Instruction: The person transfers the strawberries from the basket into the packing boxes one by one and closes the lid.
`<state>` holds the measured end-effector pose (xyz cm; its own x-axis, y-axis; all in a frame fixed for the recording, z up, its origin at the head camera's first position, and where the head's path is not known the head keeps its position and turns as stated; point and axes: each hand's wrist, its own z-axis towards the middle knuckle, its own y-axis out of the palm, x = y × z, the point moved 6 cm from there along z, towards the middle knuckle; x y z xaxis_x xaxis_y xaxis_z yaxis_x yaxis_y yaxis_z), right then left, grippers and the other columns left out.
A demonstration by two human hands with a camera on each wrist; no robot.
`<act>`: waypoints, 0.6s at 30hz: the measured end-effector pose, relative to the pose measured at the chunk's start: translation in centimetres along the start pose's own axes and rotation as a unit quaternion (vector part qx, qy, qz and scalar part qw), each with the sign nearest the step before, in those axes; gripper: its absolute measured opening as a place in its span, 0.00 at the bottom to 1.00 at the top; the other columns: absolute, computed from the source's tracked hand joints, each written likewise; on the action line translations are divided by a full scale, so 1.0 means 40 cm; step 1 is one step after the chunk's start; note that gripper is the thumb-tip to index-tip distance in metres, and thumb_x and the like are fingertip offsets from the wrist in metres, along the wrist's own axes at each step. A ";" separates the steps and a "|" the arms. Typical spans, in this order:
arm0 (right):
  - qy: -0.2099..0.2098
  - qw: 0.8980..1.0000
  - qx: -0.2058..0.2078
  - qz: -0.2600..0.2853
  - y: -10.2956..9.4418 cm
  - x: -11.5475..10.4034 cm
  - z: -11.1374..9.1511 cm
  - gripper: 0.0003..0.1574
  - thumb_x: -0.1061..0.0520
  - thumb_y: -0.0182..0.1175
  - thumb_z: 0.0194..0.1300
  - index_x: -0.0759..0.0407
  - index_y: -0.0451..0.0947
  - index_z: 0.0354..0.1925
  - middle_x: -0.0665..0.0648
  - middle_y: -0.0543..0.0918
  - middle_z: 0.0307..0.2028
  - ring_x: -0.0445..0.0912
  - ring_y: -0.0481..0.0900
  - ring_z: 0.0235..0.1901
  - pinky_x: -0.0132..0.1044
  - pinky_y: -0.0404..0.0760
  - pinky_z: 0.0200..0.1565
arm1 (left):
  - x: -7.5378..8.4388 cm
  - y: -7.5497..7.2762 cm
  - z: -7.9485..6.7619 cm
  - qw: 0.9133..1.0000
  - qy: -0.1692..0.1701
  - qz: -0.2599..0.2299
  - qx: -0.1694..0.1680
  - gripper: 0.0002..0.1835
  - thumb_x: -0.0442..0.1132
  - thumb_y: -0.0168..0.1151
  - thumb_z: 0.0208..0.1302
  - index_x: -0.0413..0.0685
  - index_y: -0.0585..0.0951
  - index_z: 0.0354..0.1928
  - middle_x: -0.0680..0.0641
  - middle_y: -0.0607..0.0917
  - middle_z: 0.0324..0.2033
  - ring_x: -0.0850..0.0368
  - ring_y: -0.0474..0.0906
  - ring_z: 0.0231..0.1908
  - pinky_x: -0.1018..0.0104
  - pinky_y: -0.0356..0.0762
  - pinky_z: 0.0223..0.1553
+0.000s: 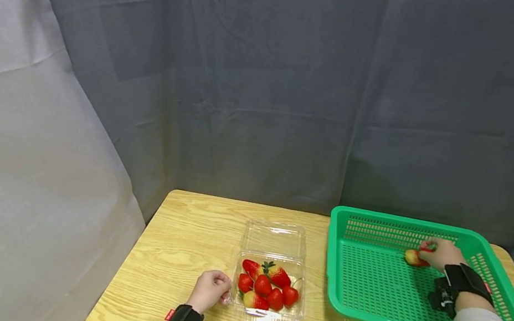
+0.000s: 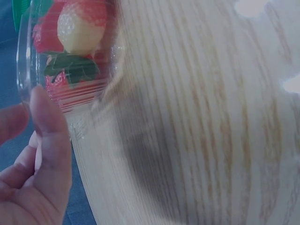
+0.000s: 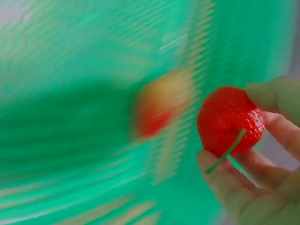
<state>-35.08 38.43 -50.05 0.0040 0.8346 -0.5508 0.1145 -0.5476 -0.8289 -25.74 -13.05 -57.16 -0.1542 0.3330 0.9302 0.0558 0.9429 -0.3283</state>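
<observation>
My right hand [image 1: 441, 254] is over the right part of the green basket [image 1: 359, 310]. Between thumb and fingertips it pinches a red strawberry [image 3: 229, 121] with a thin green stem. Close by in the basket lies a yellow-and-red strawberry [image 1: 413, 257], blurred in the right wrist view. At the table's front my left hand [image 1: 211, 291] pinches the near left rim of a clear plastic box [image 1: 299, 317] between thumb and finger. Several strawberries [image 1: 262, 285], red or part yellow, fill the box's base. Its clear lid [image 1: 275, 239] is folded back, away from me.
The wooden table [image 1: 195, 229] bears the box in the middle and the basket on the right, with a gap between them. Behind the table hangs a dark grey cloth [image 1: 269, 84], and a pale cloth [image 1: 32, 175] hangs at the left.
</observation>
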 end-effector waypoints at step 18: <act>-0.337 0.937 -0.009 0.087 0.230 -0.699 -0.138 0.10 0.64 0.62 0.55 0.59 0.77 0.38 0.53 0.79 0.37 0.45 0.76 0.37 0.39 0.81 0.40 | 0.015 0.013 0.010 1.000 0.001 -0.006 0.005 0.03 0.27 0.57 0.55 0.30 0.77 0.31 0.48 0.74 0.17 0.60 0.74 0.16 0.63 0.81 0.19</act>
<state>-28.65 10.39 -41.75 -0.6044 0.5013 -0.6192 0.1876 -0.6659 -0.7221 -26.22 -12.34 -56.82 -0.1521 0.3218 0.9345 0.0445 0.9468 -0.3187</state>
